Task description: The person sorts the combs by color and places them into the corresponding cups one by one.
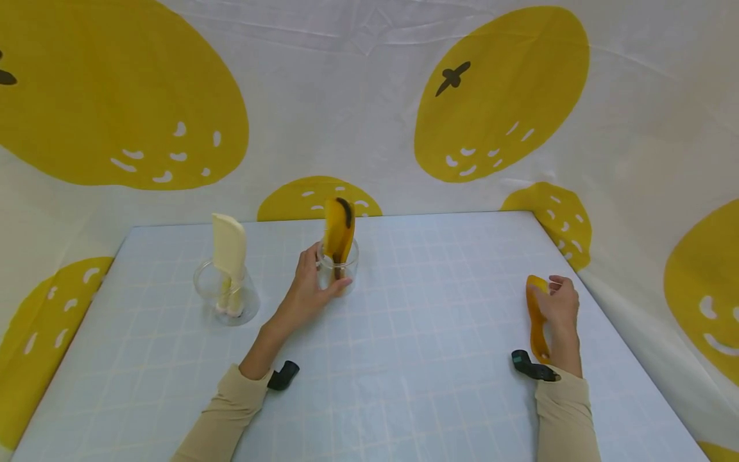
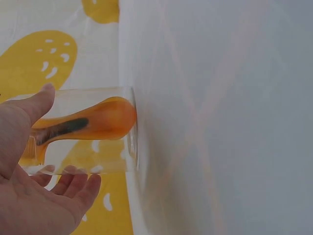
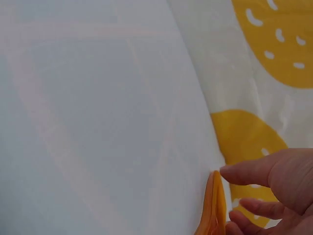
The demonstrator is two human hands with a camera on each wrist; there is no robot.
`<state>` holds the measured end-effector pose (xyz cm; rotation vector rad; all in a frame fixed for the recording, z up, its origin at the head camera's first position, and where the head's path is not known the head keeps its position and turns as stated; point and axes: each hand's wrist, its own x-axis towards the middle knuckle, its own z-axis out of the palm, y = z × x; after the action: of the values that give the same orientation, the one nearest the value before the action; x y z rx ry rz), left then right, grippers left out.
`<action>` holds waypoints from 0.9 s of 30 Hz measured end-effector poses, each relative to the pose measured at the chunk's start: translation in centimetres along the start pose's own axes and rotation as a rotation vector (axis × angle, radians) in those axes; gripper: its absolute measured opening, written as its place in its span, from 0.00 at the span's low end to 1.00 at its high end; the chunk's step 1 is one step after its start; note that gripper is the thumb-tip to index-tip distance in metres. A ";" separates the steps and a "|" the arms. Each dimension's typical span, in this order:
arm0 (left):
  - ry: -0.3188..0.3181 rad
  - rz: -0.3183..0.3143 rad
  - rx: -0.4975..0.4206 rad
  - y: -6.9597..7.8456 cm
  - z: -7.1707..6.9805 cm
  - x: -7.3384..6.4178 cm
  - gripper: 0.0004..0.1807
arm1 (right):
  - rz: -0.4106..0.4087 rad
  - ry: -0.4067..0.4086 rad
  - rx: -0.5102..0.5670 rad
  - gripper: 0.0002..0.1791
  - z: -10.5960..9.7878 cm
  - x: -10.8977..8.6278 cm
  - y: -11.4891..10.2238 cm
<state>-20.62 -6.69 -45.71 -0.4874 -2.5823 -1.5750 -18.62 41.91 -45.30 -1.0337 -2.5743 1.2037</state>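
Note:
My left hand (image 1: pixel 308 282) grips a clear glass cup (image 1: pixel 353 256), thumb on one side and fingers round the other. Standing in this glass, handle down, are amber combs (image 1: pixel 337 224) with dark streaks; one rounded orange handle (image 2: pixel 115 117) shows through the wall in the left wrist view. At the right, my right hand (image 1: pixel 561 308) is beside another amber comb (image 1: pixel 537 321) that lies on the table. Its thumb tip is at the comb's edge in the right wrist view, the other fingers apart and loosely bent. Whether it touches the comb is hard to tell.
Left of my left hand stands a clear glass mug (image 1: pixel 249 305) with cream-coloured combs (image 1: pixel 229 247) in it, handles down. A pale blue checked cloth (image 1: pixel 404 359) covers the table. White fabric with yellow fruit shapes (image 1: pixel 502 96) hangs behind and at the sides.

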 end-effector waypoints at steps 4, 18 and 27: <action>-0.002 -0.005 -0.009 0.0 0.0 0.0 0.50 | -0.028 -0.025 -0.036 0.36 -0.1 -0.1 0.2; -0.005 -0.022 -0.005 0.1 0.0 -0.1 0.51 | 0.015 -0.088 -0.167 0.42 -0.9 -0.9 -0.2; -0.008 -0.024 -0.015 0.2 0.0 -0.2 0.51 | -0.027 -0.090 -0.149 0.44 -1.1 -1.0 0.1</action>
<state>-20.41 -6.66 -45.58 -0.4667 -2.5935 -1.6034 -17.42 42.04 -44.47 -0.9894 -2.7748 1.0904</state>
